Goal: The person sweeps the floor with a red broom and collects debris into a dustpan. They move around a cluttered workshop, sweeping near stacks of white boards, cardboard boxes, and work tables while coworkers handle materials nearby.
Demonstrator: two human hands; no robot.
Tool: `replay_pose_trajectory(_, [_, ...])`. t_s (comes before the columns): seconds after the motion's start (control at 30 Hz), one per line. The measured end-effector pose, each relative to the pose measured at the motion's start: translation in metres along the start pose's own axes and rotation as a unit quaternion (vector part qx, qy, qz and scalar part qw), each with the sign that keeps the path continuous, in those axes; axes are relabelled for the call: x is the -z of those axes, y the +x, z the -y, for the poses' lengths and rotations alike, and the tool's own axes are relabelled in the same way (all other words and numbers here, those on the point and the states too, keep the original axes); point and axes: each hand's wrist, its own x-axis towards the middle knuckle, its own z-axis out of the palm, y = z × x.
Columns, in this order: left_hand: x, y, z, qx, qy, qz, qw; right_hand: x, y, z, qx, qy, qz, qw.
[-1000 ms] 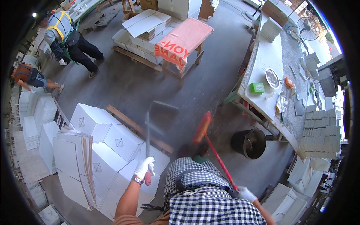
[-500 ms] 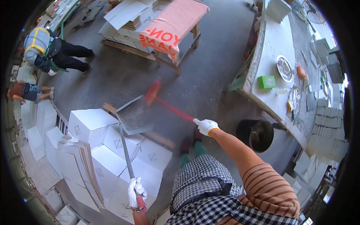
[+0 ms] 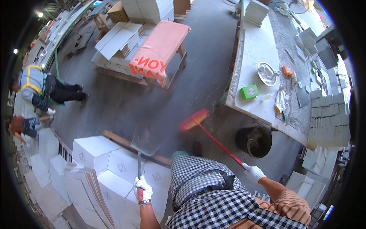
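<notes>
Right hand (image 3: 253,173) wrapped round the red broom (image 3: 218,142), left hand (image 3: 142,189) gripping the dustpan (image 3: 146,144) by the white cartons (image 3: 91,152), and with broom head and pan apart, short, level strokes toward a low-held lip look best!

The left of two head-worn fisheye cameras looks steeply down, I notice, over the wearer's checkered apron (image 3: 215,198), with the left hand (image 3: 142,187) and right hand (image 3: 253,173) close below and the floor (image 3: 209,49) stretching ahead, farther off.
</notes>
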Motion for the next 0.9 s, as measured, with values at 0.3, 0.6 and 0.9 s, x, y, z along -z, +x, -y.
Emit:
replay_pose_trajectory(0.3, [-0.094, 0.102, -0.075, -0.124, -0.239, -0.188, 0.944, 0.058, 0.188, 0.149, -0.012, 0.037, -0.002, 0.999])
replay_pose_trajectory(0.6, [-0.173, 0.196, -0.155, -0.149, -0.354, -0.204, 0.900, 0.055, 0.053, 0.178, -0.145, 0.095, -0.011, 0.985])
replay_pose_trajectory(0.9, [-0.256, 0.241, -0.199, -0.206, -0.224, -0.222, 0.926, 0.129, 0.238, 0.254, -0.140, 0.312, -0.105, 0.934])
